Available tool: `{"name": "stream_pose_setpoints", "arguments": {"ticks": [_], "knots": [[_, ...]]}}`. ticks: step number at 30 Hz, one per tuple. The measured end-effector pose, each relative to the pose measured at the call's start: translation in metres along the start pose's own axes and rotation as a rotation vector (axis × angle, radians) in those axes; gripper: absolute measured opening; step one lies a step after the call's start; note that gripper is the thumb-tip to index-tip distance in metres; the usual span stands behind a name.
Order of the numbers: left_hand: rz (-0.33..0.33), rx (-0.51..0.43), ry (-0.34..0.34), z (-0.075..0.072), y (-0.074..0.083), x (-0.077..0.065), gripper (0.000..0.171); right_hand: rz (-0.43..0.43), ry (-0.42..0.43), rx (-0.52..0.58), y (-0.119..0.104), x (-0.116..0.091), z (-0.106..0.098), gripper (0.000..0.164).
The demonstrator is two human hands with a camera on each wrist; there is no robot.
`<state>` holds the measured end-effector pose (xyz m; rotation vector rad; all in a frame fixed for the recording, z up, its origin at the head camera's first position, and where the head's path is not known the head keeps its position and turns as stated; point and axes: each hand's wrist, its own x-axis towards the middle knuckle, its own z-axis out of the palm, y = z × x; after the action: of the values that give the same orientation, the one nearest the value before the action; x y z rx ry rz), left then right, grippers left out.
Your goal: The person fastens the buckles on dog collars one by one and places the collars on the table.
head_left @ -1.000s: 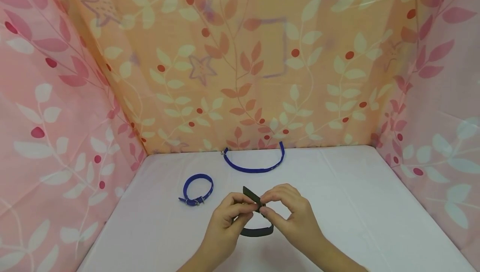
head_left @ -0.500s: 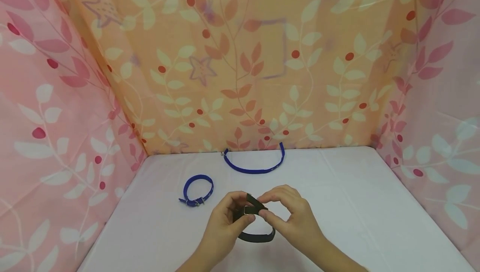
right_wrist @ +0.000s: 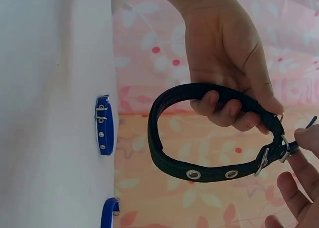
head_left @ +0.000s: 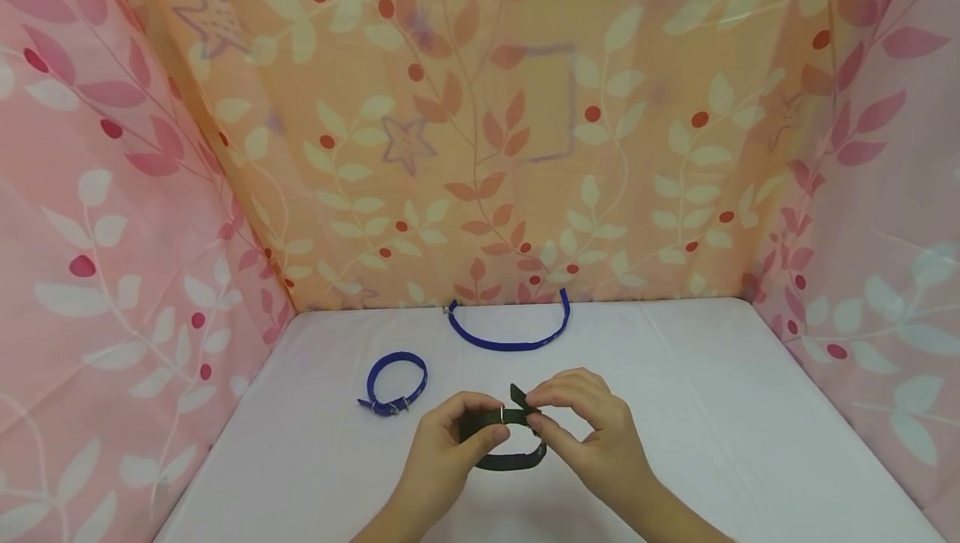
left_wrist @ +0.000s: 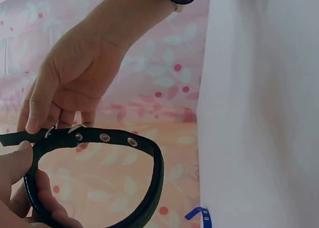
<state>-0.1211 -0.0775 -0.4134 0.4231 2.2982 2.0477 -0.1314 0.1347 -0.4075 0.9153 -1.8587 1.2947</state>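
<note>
A dark green collar (head_left: 510, 463), strap bent into a loop, is held up above the table between both hands. My left hand (head_left: 448, 447) grips its band between thumb and fingers at the left side, beside a metal loop. Thumb and fingertips of my right hand (head_left: 596, 418) pinch the collar near its buckle (right_wrist: 285, 145); the strap's free end (head_left: 517, 396) sticks up beside these fingertips. Metal eyelets (left_wrist: 104, 137) line the band in the left wrist view. The fingers partly hide the buckle in the head view.
A buckled blue collar (head_left: 397, 356) lies in a ring on the white table (head_left: 712, 426), left of my hands. Another blue collar (head_left: 510, 346) lies unfastened in an arc near the back edge. Patterned cloth walls (head_left: 480, 110) enclose the back and sides.
The strap's free end has shifted right, towards my right fingertips, and shows shorter. My left fingers have moved back from the buckle area, leaving the metal loop in sight.
</note>
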Motion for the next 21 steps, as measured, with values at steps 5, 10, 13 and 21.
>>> {"name": "stream_pose_setpoints", "arguments": {"ticks": [5,10,13,21], "knots": [[0.029,-0.023,0.01,0.0015,-0.0021,-0.0011,0.029,0.003,-0.022,0.005,-0.0002,-0.0004,0.0002,0.045],[0.098,0.013,0.052,0.0045,-0.0045,-0.0002,0.026,-0.025,-0.021,-0.003,0.0019,-0.0004,0.0,0.045],[0.142,0.013,0.061,0.0062,-0.0053,-0.0005,0.021,-0.042,-0.023,-0.013,0.0025,0.0007,-0.0005,0.043],[0.249,0.03,0.051,0.0081,-0.0028,-0.0041,0.017,-0.075,-0.054,-0.072,0.0024,0.0031,-0.0032,0.041]]}}
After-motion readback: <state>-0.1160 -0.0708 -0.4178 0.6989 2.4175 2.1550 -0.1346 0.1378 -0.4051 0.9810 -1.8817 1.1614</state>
